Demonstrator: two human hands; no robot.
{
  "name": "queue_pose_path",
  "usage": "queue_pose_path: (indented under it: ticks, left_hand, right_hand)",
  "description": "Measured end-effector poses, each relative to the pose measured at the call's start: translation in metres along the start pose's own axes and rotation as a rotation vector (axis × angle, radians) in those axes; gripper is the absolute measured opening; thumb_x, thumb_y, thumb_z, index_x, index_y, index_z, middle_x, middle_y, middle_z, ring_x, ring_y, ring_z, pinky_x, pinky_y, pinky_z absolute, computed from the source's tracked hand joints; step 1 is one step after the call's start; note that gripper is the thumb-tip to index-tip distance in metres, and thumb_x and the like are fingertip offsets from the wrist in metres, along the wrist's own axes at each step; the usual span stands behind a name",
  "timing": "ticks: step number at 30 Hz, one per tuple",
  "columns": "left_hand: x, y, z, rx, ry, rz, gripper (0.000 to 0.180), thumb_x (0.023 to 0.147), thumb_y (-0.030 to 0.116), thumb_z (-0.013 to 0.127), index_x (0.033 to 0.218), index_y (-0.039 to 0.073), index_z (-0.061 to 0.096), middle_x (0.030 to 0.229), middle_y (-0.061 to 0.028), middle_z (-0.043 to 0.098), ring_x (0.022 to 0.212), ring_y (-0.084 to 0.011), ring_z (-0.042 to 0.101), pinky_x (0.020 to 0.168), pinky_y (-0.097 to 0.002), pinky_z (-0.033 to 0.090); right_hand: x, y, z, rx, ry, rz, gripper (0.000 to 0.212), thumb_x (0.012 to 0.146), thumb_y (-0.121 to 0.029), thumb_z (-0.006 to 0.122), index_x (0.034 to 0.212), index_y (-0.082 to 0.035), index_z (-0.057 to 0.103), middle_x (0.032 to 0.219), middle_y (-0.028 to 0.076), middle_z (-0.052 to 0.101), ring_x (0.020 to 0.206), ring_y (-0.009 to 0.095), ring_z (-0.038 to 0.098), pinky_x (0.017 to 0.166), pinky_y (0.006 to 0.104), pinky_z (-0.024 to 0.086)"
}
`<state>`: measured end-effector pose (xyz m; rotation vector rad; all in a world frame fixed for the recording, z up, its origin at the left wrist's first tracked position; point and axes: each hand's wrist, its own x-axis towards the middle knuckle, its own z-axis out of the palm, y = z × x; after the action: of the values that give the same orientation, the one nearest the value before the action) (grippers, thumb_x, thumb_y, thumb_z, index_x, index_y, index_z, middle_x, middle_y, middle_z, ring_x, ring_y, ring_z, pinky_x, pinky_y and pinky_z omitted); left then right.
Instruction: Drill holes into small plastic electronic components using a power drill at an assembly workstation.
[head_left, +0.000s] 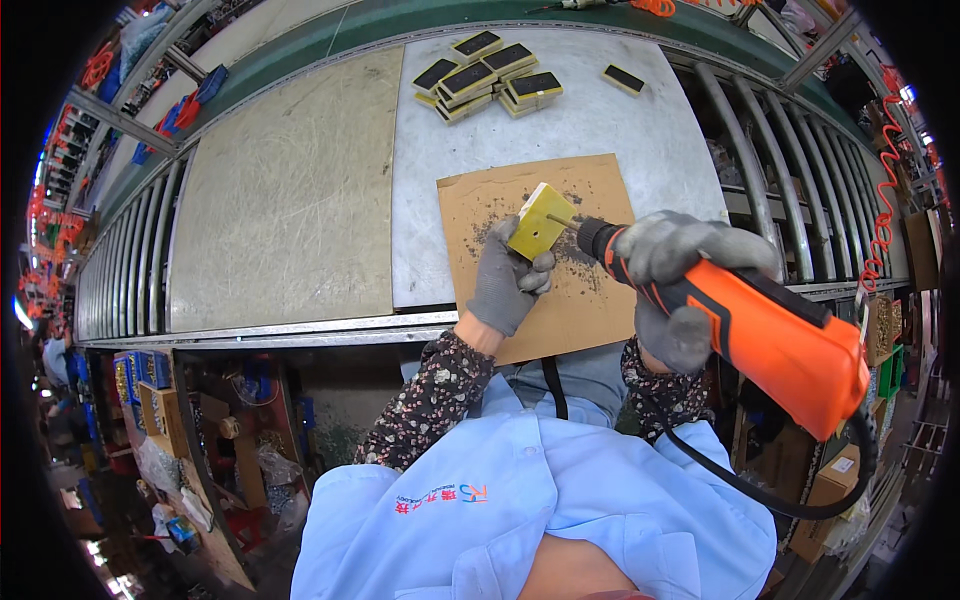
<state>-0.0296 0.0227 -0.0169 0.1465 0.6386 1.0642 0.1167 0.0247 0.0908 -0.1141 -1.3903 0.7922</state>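
Gloved in grey, my left hand [510,278] grips a small rectangular yellow block [540,228] by its lower left edge, tilted above a cardboard sheet [590,320]. One dark hole shows in the block's yellow face. My right hand [680,275], also gloved, is wrapped round an orange and black corded power drill [780,340]. The drill's bit meets the block near its right edge; how deep it sits I cannot tell. Dark crumbs [575,270] are scattered over the cardboard under the block.
Several yellow blocks with black tops [480,75] are piled at the far side of the table, and a single block [624,79] lies to their right. Metal rollers [765,170] flank the table. The drill's black cord [745,492] loops at the lower right. A red coiled hose [884,200] hangs beyond.
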Motion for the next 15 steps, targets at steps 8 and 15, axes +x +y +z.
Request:
queue_pose_path:
  ticks: [8, 15]
  left_hand:
    - [-0.008, -0.002, 0.005, -0.015, -0.067, -0.089, 0.039, 0.085, 0.047, 0.04, 0.097, 0.011, 0.049, 0.058, -0.0029, 0.043, 0.036, -0.0059, 0.025, 0.038, -0.0203, 0.023]
    - [-0.003, -0.001, 0.008, 0.071, -0.027, -0.011, 0.041, 0.084, 0.048, 0.041, 0.096, 0.01, 0.049, 0.06, -0.0029, 0.043, 0.036, -0.0059, 0.024, 0.037, -0.0196, 0.024]
  right_hand:
    - [-0.013, 0.017, -0.002, -0.124, 0.026, 0.173, 0.048, 0.073, -0.034, 0.069, 0.098, -0.005, 0.039, 0.068, 0.006, 0.047, 0.051, 0.017, 0.047, 0.05, 0.0346, 0.043]
    - [0.009, -0.01, -0.001, -0.011, -0.048, 0.023, 0.049, 0.072, -0.034, 0.07, 0.098, -0.005, 0.041, 0.065, 0.006, 0.046, 0.05, 0.017, 0.047, 0.049, 0.0325, 0.042]
